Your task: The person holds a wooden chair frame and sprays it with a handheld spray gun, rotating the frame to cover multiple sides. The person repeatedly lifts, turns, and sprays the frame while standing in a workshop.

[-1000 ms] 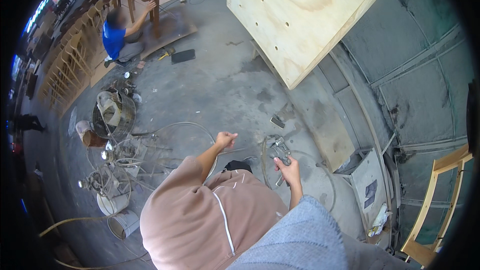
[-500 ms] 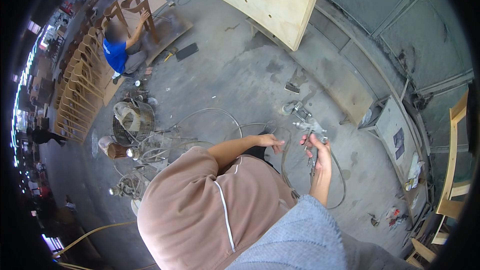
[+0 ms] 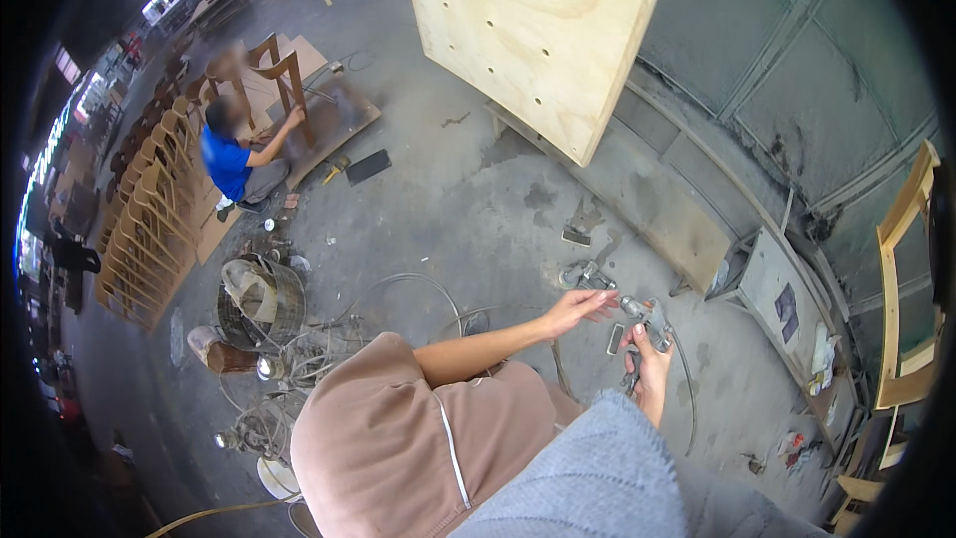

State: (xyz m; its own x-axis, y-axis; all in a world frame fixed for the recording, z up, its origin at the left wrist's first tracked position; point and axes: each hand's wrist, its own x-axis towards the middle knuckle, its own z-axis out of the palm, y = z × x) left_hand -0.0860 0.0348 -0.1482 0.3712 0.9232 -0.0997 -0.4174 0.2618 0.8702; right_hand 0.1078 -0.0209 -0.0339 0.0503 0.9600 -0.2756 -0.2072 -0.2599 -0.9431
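Observation:
A metal spray gun (image 3: 647, 321) is in my right hand (image 3: 649, 369), whose fingers wrap round its handle. From the gun a thin hose (image 3: 688, 399) hangs down and curves behind my right wrist. My left hand (image 3: 578, 312) reaches across from the left with its fingers stretched out and holds nothing. Its fingertips are close to the front end of the gun; whether they touch it I cannot tell. Just beyond my left hand lies a metal fitting with a round end (image 3: 583, 274) on the floor. A small dark rectangular piece (image 3: 614, 340) shows between my hands.
A large plywood panel (image 3: 538, 30) with drilled holes stands ahead. Pump equipment with tangled hoses (image 3: 284, 359) and a round drum (image 3: 261, 299) are at left. Farther off, a person in blue (image 3: 227, 159) crouches by a wooden chair (image 3: 289, 85). Wooden frames (image 3: 891, 269) are at right.
My left hand has moved right and away from me, opening out near the gun's front. The gun has turned and shifted slightly right and nearer. The view has tilted, showing more of the panel.

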